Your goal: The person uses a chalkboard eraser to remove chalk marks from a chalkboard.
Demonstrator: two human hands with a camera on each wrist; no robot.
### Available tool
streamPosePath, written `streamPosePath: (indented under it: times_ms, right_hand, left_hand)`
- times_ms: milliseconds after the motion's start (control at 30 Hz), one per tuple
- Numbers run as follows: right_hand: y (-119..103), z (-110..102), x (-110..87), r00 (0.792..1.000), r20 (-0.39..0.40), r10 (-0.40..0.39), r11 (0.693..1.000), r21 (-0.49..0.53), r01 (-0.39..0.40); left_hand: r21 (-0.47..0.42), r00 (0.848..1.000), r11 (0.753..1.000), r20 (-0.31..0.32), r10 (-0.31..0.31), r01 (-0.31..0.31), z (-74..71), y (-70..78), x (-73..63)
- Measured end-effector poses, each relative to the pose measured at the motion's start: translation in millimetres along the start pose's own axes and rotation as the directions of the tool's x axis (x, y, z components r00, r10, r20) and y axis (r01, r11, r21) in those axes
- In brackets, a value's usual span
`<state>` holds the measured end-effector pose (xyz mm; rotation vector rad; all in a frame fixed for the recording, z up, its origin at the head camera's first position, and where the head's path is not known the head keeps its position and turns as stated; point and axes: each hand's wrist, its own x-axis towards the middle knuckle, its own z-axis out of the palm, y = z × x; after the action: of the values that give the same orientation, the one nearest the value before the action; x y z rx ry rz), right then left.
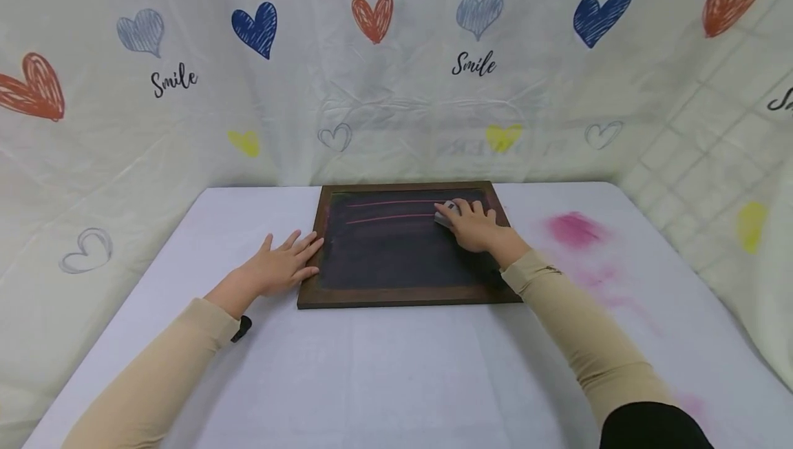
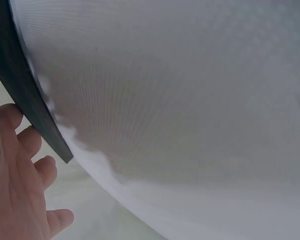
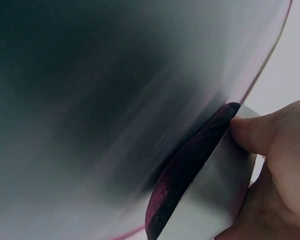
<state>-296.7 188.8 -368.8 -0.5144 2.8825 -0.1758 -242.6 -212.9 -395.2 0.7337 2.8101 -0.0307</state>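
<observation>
A small blackboard (image 1: 384,256) in a brown wooden frame lies on the table, with two pink chalk lines (image 1: 390,218) across its upper part. In the head view my right hand (image 1: 480,228) grips a chalkboard eraser (image 1: 443,217) on the board, at the right ends of those lines. The right wrist view shows the eraser's dark felt (image 3: 187,167), dusted pink, against the board, and my thumb on its pale back. My left hand (image 1: 281,266) has its fingers spread, with the fingertips on the frame's left edge; the left wrist view shows them along the frame's side (image 2: 35,107).
A white cloth covers the table (image 1: 372,373). Pink smudges (image 1: 577,230) mark it to the right of the board. Behind the table hangs a white curtain (image 1: 409,98) printed with hearts and the word Smile.
</observation>
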Motion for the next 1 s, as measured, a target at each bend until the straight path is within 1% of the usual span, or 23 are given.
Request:
streamPosePath:
  times_ms: [67, 167, 267, 333, 433, 567, 633, 733, 800, 867, 933, 1000]
  right_hand:
    - [-9.4, 2.2, 7.1, 1.000, 0.003, 0.002, 1.000, 0.003, -0.002]
    - [-28.2, 6.0, 16.2, 1.000, 0.016, -0.019, 1.000, 0.000, 0.019]
    - [-51.1, 10.0, 21.5, 0.996, 0.049, -0.072, 0.997, -0.026, 0.073]
    - [-67.3, 12.7, 21.4, 0.989, 0.080, -0.128, 0.990, -0.047, 0.132]
    - [-90.5, 17.8, 15.8, 0.967, 0.123, -0.224, 0.968, -0.088, 0.235]
    - [-113.0, 20.6, 1.5, 0.925, 0.156, -0.346, 0.920, -0.139, 0.367]
    - [-118.3, 20.8, -4.2, 0.909, 0.162, -0.383, 0.900, -0.157, 0.407]
    - [-118.7, 21.2, -6.5, 0.899, 0.154, -0.410, 0.886, -0.166, 0.433]
    - [-115.2, 21.6, -4.3, 0.903, 0.143, -0.405, 0.891, -0.162, 0.425]
    - [-109.5, 21.5, -0.1, 0.914, 0.127, -0.385, 0.905, -0.142, 0.401]
    - [-101.2, 20.8, 5.1, 0.929, 0.109, -0.355, 0.922, -0.124, 0.367]
    - [-90.7, 18.9, 9.6, 0.947, 0.095, -0.307, 0.943, -0.108, 0.316]
  left_hand:
    - [0.007, 1.000, 1.000, 0.000, -0.004, 0.004, 1.2, -1.4, -0.3]
    - [0.005, 1.000, 1.000, -0.001, -0.004, 0.004, 2.1, -2.2, -1.0]
    - [-0.004, 1.000, 1.000, 0.000, 0.000, 0.000, 2.3, -1.7, -1.3]
    - [-0.004, 1.000, 1.000, 0.002, 0.002, -0.002, 2.8, -1.3, -1.1]
    - [0.003, 1.000, 1.000, 0.003, 0.004, -0.004, 3.8, -1.1, -0.4]
    - [0.012, 1.000, 1.000, -0.002, 0.002, -0.002, 4.3, -1.6, 0.5]
    - [0.013, 1.000, 1.000, -0.009, 0.004, -0.003, 3.4, -1.4, 0.5]
    - [0.005, 1.000, 1.000, -0.012, 0.001, -0.001, 2.1, -1.0, 0.6]
    - [-0.001, 1.000, 1.000, -0.013, 0.001, -0.001, 1.3, -0.6, 0.5]
    - [-0.006, 1.000, 1.000, -0.012, -0.001, 0.000, 1.1, -0.6, 0.8]
    - [-0.008, 1.000, 1.000, -0.016, 0.001, -0.001, 1.0, -0.8, 0.5]
    - [-0.009, 1.000, 1.000, -0.016, -0.001, 0.001, 1.2, -1.1, 0.6]
